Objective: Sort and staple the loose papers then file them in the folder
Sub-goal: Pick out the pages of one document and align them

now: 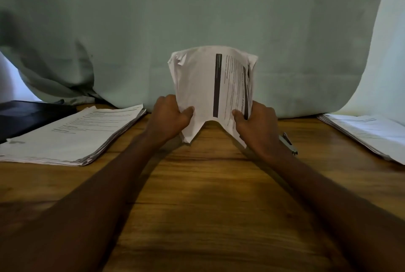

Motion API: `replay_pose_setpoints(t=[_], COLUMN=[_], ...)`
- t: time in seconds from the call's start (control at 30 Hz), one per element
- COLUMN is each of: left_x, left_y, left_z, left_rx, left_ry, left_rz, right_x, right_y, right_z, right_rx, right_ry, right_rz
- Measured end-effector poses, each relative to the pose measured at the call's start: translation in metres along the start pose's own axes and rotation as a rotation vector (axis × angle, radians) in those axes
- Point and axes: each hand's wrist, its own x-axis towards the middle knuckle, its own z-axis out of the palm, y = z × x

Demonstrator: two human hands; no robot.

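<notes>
Holding: both hands raise one bundle of papers upright above the middle of the table.
Folder [24, 116]: dark, flat, at the far left edge of the table, partly covered by the left stack.
Left stack [74, 133]: printed sheets piled flat on the table, text side up, edges slightly fanned, well apart from the held bundle.
Left hand [168, 116]: curled round the left lower edge of the bundle; thumb lies on the front sheet, remaining fingers hidden behind the paper.
Bundle of papers [206, 87]: stands on end, lifted clear of the table, bowed outward between the two hands; lower edge arches upward in the middle; top left corner creased; front sheet carries a dark vertical bar and lines of text turned sideways.
Right hand [254, 122]: curled round the right lower edge of the bundle; thumb presses on the front sheet, other fingers behind it and out of sight.
Stapler [289, 144]: metallic, lies on the table just beside the right wrist, partly hidden by it.
Right stack [368, 133]: printed sheets flat at the far right edge of the table, cut off by the picture border.
Table [208, 195]: wood grain, carries both stacks, folder and stapler.
Curtain [197, 19]: pale green cloth hanging behind the table, its hem meeting the far edge.
</notes>
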Motion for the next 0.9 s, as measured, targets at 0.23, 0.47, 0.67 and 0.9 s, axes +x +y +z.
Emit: replay_pose_setpoints(t=[0.23, 0.47, 0.67, 0.9], left_x=[-0.004, -0.003, 0.002, 0.000], left_y=[-0.009, -0.004, -0.007, -0.017], left_z=[0.005, 0.003, 0.000, 0.000], left_rx=[0.025, 0.019, 0.027, -0.012], left_ry=[-0.064, -0.111, -0.157, -0.143], left_rz=[-0.033, -0.015, -0.027, -0.059], right_x=[-0.002, -0.001, -0.001, 0.000], right_y=[0.010, 0.012, 0.016, 0.022], right_z=[0.001, 0.002, 0.004, 0.008], right_rx=[-0.042, -0.071, -0.074, -0.036], right_ry=[-0.149, -0.154, -0.194, -0.227], right_rz=[0.096, 0.133, 0.123, 0.202])
